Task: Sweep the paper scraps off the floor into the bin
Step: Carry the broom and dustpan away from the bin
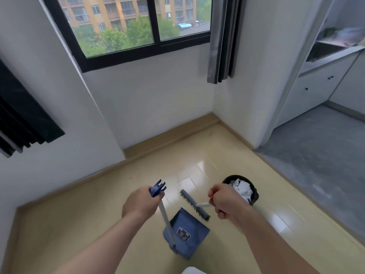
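Dustpan (194,227) in L hand (140,203) — broom (192,202) in R hand (227,202).

The left hand (141,202) grips the blue comb-toothed top of a long white handle (165,216) that runs down to a blue dustpan (197,228) standing on the glossy beige floor (79,214). The right hand (227,202) is fisted round the white stick of a broom (190,200) whose bristled head sits at twelve o'clock of the dustpan, its near end over the pan's edge. At two o'clock of the dustpan, just behind the right hand, stands a black bin (255,196) filled with crumpled white paper (242,189).
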